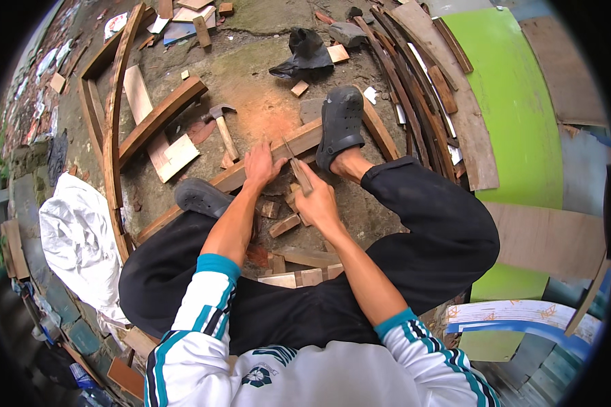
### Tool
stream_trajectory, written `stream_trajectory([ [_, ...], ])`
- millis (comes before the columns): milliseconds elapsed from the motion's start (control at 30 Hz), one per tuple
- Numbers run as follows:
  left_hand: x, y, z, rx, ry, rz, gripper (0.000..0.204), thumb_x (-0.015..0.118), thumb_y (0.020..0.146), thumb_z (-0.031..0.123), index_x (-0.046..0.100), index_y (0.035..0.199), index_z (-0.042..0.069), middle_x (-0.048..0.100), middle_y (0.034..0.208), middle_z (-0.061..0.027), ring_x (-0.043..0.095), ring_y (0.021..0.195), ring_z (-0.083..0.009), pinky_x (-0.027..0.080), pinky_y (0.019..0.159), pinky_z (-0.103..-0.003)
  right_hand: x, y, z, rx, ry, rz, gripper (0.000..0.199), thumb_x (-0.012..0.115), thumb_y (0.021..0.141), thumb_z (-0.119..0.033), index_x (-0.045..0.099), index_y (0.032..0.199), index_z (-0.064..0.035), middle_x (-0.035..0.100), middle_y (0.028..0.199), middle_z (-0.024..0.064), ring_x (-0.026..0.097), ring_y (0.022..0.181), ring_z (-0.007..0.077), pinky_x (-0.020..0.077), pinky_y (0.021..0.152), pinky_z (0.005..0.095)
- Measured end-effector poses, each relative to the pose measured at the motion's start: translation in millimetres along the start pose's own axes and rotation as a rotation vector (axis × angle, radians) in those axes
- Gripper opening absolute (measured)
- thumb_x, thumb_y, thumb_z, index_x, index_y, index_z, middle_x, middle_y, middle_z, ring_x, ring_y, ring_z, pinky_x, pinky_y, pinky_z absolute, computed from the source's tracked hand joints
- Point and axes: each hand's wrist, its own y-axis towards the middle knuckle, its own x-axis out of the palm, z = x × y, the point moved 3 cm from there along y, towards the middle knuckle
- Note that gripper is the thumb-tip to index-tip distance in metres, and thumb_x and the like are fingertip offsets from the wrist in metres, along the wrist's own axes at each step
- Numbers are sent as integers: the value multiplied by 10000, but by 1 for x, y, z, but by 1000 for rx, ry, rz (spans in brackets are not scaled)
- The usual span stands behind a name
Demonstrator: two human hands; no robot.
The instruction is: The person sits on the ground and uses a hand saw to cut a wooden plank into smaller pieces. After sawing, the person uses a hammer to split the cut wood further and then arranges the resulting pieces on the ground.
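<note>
A long wooden beam (234, 178) lies slantwise on the ground in front of me, my dark clogs (341, 119) resting at it on both sides. My left hand (260, 165) is closed over the beam, pressing its top. Just right of it, my right hand (316, 200) grips the wooden handle of a handsaw (301, 178). The saw's thin blade shows nearly edge-on across the beam, so its full shape is hidden. A claw hammer (224, 132) lies beyond my left hand. Short wood offcuts (284, 225) are scattered between my legs.
Thick timber pieces (163, 119) lie at the left, near a white cloth sack (78, 244). Long strips (414, 102) and a green board (516, 102) flank the right. Orange sawdust (268, 112) and a black plastic bag (304, 54) are on the ground ahead.
</note>
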Motion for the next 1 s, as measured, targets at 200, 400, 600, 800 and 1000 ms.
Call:
stream_trajectory([
  [200, -1, -5, -6, 3, 16, 1, 727, 757, 835, 453, 509, 1368, 25, 602, 1256, -196, 536, 1230, -355, 389, 1023, -475, -8, -14, 16, -156, 25, 28, 666, 620, 816, -78, 497, 1470, -98, 696, 1047, 294, 652, 1037, 468, 524, 907, 481],
  [400, -1, -7, -11, -10, 5, -1, 729, 746, 848, 452, 501, 1377, 15, 609, 1242, -210, 550, 1207, -365, 396, 1021, -483, -31, -79, 1, -43, 31, -45, 673, 617, 820, -65, 499, 1477, -148, 687, 1053, 312, 647, 1046, 472, 526, 920, 463],
  [600, 3, 7, -2, 51, 33, -13, 726, 743, 856, 452, 485, 1369, 7, 605, 1258, -219, 547, 1213, -374, 410, 1006, -486, 12, 43, 5, 54, -7, -21, 645, 620, 821, -131, 513, 1456, -100, 674, 1096, 323, 661, 1055, 456, 520, 915, 461],
  [800, -2, -4, -10, 19, 27, 16, 708, 739, 861, 452, 492, 1355, 7, 598, 1268, -215, 544, 1216, -371, 407, 1010, -491, -38, -109, 18, -126, 110, -28, 644, 579, 816, -25, 519, 1454, -83, 646, 1271, 275, 601, 1229, 411, 484, 1017, 390],
  [1000, -6, 4, 10, 64, 20, -48, 664, 725, 885, 404, 487, 1368, 15, 589, 1298, -224, 533, 1256, -373, 406, 1036, -499, 6, 45, 6, 10, -22, 28, 618, 612, 847, -114, 516, 1456, -79, 674, 1120, 322, 680, 1048, 424, 522, 901, 399],
])
